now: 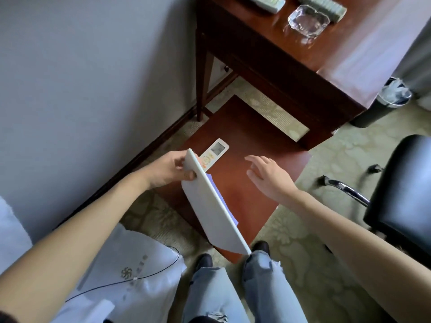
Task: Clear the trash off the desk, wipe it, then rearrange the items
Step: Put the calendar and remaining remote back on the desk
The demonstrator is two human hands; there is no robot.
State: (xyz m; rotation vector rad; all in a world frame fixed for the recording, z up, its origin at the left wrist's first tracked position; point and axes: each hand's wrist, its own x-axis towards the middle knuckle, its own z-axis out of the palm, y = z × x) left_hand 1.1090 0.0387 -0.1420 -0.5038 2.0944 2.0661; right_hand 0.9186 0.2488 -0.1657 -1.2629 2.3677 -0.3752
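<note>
My left hand (171, 169) grips the top corner of a flat white board or folder (210, 206), tilted on edge above a low reddish-brown table (251, 183). A pale sheet shows behind its right edge. A white remote control (215, 153) with orange buttons lies on the low table just beyond the board. My right hand (268, 176) hovers over the table with fingers spread, holding nothing. At the top stands the dark wooden desk (291, 54) with a glass ashtray (307, 21), a remote (265, 2) and a grey ribbed object (326, 7).
A bin (384, 101) lined with a plastic bag stands right of the desk. A black chair (401, 194) with a chrome arm is on the right. White bedding with a black cable (130, 276) lies at lower left. The wall runs along the left.
</note>
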